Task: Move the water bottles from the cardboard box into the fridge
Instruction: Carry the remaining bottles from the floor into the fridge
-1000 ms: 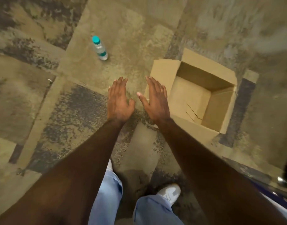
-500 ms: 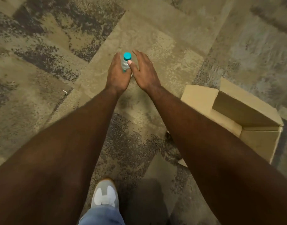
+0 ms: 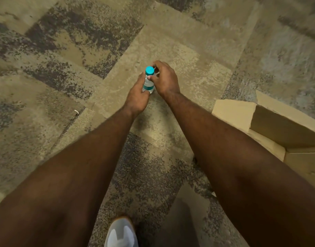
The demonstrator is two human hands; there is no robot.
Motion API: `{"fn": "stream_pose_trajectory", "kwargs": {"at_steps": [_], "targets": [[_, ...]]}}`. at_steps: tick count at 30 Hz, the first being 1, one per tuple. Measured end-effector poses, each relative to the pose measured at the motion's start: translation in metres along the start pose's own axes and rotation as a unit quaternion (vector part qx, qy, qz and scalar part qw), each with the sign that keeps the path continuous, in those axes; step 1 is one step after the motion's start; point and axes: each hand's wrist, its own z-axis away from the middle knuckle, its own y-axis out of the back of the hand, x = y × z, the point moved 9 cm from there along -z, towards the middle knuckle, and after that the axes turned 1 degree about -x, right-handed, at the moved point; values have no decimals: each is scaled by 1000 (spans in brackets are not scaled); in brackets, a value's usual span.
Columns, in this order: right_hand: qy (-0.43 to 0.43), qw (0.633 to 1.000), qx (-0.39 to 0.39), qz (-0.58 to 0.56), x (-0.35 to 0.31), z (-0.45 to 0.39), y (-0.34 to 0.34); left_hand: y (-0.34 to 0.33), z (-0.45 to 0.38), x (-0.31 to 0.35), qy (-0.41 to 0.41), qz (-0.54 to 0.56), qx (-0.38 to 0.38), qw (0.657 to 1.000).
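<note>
Carpet floor [image 3: 67, 90]: mottled tan and dark grey tiles, filling the view. Cardboard box [image 3: 281, 132]: brown, flaps up, stood on the carpet at right, partly cut off by the frame edge. White shoe [image 3: 121, 234]: toe visible at bottom centre. Left hand [image 3: 137, 97]: fingers curled round the lower body of the bottle. Right hand [image 3: 164, 80]: fingers and thumb curled round its upper part, just under the cap. Water bottle [image 3: 148, 82]: small, clear, teal cap and teal label band, upright between both hands, well apart from the box.
</note>
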Motion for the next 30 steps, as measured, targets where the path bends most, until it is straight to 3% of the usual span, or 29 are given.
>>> {"fn": "stream_pose_trajectory", "kwargs": {"at_steps": [3,9,17,21,30], "targets": [[-26,998,19,-53,5,16,13,-4,5,10,-6,-14,-2,1000],[-88,984,105,-110,14,71,64,-21,46,62,-96,-56,-2,994],[-216,943,147,-207,23,152,150,-55,116,134,-153,-146,-3,977],[-252,925,158,-235,22,186,203,-75,147,155,-96,-187,-27,977],[-332,887,111,-301,38,262,317,-130,208,216,9,-36,-91,995]]}}
